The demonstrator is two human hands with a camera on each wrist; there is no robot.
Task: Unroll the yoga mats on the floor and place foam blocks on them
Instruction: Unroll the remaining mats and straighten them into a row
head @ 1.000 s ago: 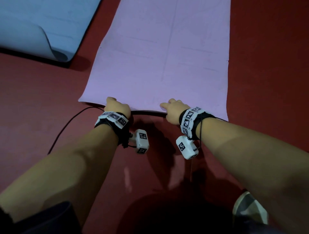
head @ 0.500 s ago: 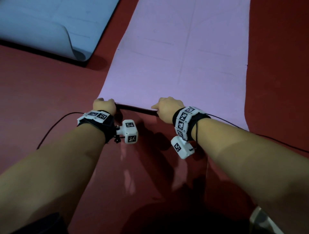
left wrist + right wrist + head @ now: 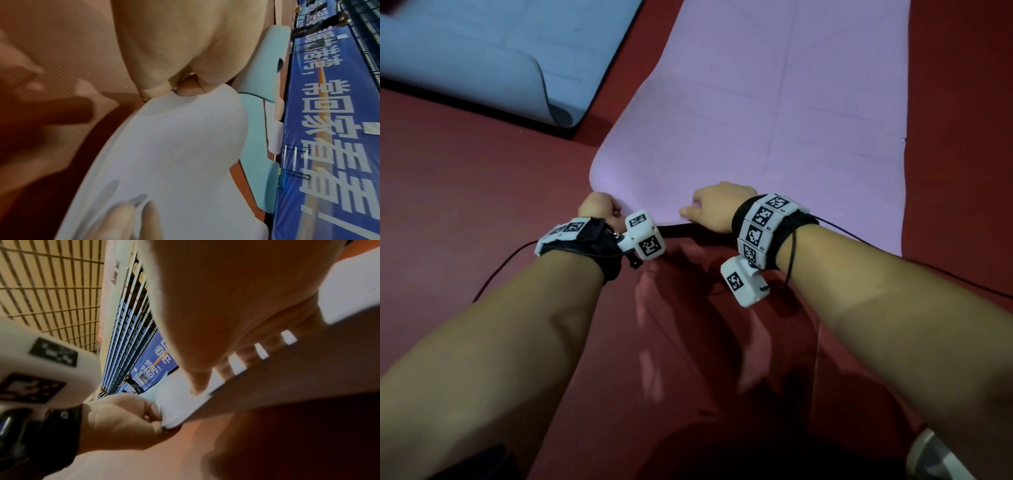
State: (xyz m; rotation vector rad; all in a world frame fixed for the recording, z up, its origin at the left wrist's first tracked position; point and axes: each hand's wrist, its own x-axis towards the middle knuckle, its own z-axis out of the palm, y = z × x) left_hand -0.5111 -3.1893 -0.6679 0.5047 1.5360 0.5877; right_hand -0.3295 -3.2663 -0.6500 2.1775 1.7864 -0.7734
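Observation:
A purple yoga mat (image 3: 774, 120) lies unrolled on the red floor, running away from me. My left hand (image 3: 599, 205) grips its near left corner, which is lifted and curled off the floor. My right hand (image 3: 717, 209) grips the near edge further right, thumb on top. In the left wrist view my left hand (image 3: 185, 91) pinches the mat (image 3: 164, 154) at its corner. The right wrist view shows my right hand (image 3: 226, 366) with fingers curled under the mat's edge (image 3: 180, 402), and my left hand (image 3: 123, 417) at the corner. I cannot make out any foam block for certain.
A blue mat (image 3: 482, 58) lies at the far left, its near end curled up. Black cables (image 3: 496, 274) trail over the red floor (image 3: 465, 205) from both wrists. A shoe (image 3: 935, 455) shows at the bottom right. A blue banner (image 3: 329, 129) lines the far wall.
Both hands have kept hold of the purple mat's near edge and raised it; the left corner now curls up off the floor. My view has shifted closer and to the left.

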